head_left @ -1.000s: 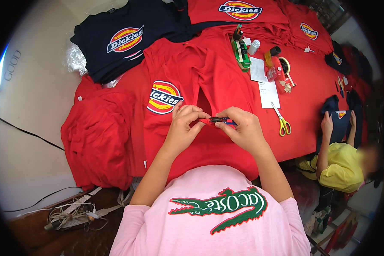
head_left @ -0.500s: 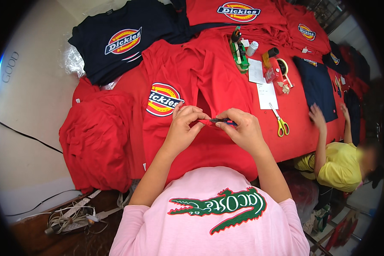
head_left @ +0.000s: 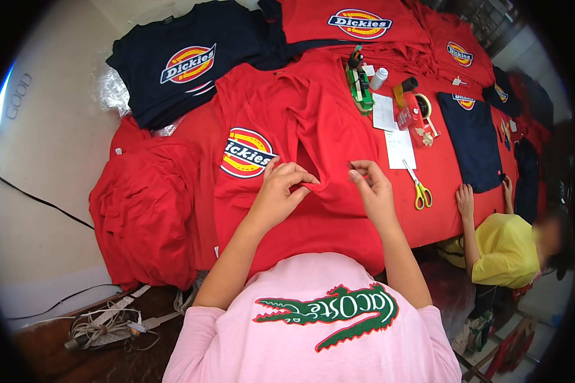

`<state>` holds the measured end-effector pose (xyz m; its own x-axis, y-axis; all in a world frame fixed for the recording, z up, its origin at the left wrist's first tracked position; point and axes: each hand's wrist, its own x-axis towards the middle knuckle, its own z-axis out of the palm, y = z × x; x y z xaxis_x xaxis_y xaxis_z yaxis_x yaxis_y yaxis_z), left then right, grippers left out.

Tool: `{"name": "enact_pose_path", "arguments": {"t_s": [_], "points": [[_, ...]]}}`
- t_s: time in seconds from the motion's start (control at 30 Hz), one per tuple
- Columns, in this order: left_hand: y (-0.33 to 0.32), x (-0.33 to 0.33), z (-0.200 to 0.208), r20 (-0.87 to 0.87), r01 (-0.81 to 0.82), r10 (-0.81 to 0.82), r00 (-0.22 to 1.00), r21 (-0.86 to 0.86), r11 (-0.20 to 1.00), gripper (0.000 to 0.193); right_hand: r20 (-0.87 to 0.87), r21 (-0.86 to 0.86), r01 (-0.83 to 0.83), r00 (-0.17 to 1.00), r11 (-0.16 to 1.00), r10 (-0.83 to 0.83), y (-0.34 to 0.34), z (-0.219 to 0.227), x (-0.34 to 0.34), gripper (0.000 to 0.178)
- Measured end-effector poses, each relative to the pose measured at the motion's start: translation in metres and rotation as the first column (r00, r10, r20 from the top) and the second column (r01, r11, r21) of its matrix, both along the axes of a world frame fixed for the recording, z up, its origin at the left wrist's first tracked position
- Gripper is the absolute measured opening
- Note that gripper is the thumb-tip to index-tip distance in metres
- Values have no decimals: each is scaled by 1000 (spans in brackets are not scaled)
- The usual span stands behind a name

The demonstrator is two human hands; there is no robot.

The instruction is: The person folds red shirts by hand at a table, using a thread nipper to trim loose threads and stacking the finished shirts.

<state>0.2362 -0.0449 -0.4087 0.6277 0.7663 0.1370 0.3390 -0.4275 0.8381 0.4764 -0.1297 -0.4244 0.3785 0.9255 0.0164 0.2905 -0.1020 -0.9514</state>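
Two hands (head_left: 284, 185) (head_left: 369, 185) pinch red shirt (head_left: 319, 127); scissors (head_left: 418, 188) nearby.

Left hand (head_left: 281, 188) is pinching a fold of the red shirt (head_left: 313, 127). Right hand (head_left: 370, 188) is hovering just beside, fingertips closed together. Yellow-handled scissors (head_left: 418, 188) are lying near.

Open red cloth (head_left: 338, 220) ahead; scissors (head_left: 419, 188), perhaps tape (head_left: 421, 105) rightward.

Bright, even daylight fills the scene; colours are strong and shadows soft, with only a faint one under the hands (head_left: 281, 191) on the red shirt (head_left: 313, 127). A blue-white glare streak sits at the left rim. The fisheye bends the table's edges and blackens the corners. The centre is sharp; the far right rim is soft and blurred
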Motion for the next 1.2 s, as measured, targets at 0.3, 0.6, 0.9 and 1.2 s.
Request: {"name": "enact_pose_path", "arguments": {"t_s": [0.3,0.6,0.9,1.2], "points": [[5,-81,-78,75,-605,604,793,204,769,48,545,-243,267,833,933,-97,-59,-81,83,33],[-105,-187,-131,-138,-735,752,645,-383,560,31,718,-272,362,694,892,-63,-86,-110,117,39],[-125,-141,-52,-34,-585,633,773,347,733,18,561,95,-776,559,624,610,-17,40,-96,85],[-155,-51,7,527,-701,586,615,26,713,96,672,275,-675,644,685,365,-13,115,-122,29]]}}
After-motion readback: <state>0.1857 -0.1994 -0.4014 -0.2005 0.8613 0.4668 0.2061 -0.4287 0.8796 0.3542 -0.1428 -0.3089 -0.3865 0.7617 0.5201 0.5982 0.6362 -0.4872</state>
